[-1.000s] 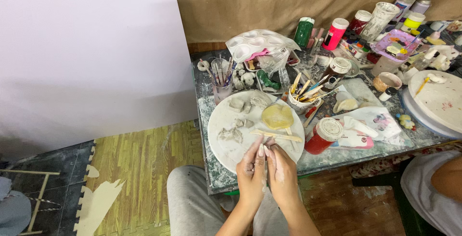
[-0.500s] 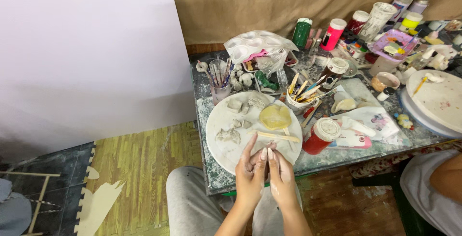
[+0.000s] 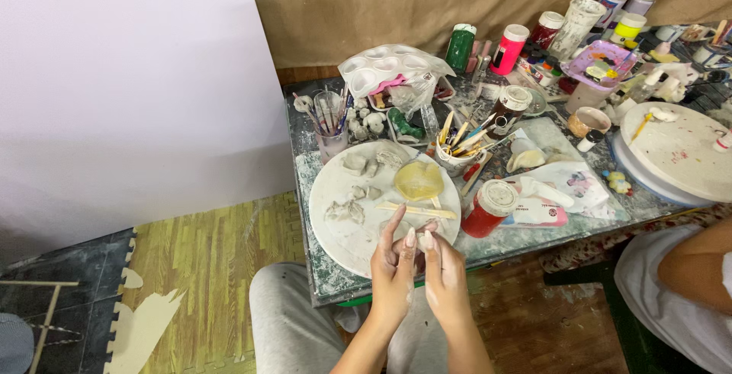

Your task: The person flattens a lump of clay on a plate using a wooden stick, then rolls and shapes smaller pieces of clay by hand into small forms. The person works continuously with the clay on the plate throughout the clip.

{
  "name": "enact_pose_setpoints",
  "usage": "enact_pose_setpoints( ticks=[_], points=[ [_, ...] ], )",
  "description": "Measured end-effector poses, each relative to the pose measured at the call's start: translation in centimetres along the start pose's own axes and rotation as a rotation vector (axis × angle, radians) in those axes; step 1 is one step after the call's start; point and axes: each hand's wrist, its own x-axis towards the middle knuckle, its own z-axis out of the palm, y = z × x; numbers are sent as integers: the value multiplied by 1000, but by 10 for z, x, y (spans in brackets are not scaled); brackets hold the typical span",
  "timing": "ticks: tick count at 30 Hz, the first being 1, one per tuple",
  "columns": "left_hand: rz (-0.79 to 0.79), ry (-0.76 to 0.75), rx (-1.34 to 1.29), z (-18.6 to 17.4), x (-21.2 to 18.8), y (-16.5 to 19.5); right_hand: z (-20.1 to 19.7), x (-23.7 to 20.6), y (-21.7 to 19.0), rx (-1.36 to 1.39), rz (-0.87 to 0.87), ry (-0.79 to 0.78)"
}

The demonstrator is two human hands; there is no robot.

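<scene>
At table's near edge: my left hand [image 3: 393, 267] and right hand [image 3: 444, 273] meet, fingertips pinched together on a small lump of clay [image 3: 416, 246], mostly hidden between them.
Change: half a second back my fingers stood straighter and closer; now the left fingers fan toward 12 o'clock, thumbs pressing in.
Meaning: I judge the lump is being shaped, not set down.
Board: round white board [image 3: 335, 191] lies at 12 o'clock of my hands, with a wooden stick [image 3: 415, 211], yellow sponge [image 3: 418, 179], clay scraps [image 3: 345, 211].
Nearby: red jar [image 3: 488, 208] at 2 o'clock.
</scene>
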Motion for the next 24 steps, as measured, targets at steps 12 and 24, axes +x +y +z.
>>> enact_pose_setpoints(
  ticks=[12, 24],
  points=[
    [105, -99, -170, -7, -2, 24, 11, -4, 21, 265, 106, 4],
    [119, -58, -154, -5, -5, 20, 8, -3, 0, -176, -228, 29]
  ],
)
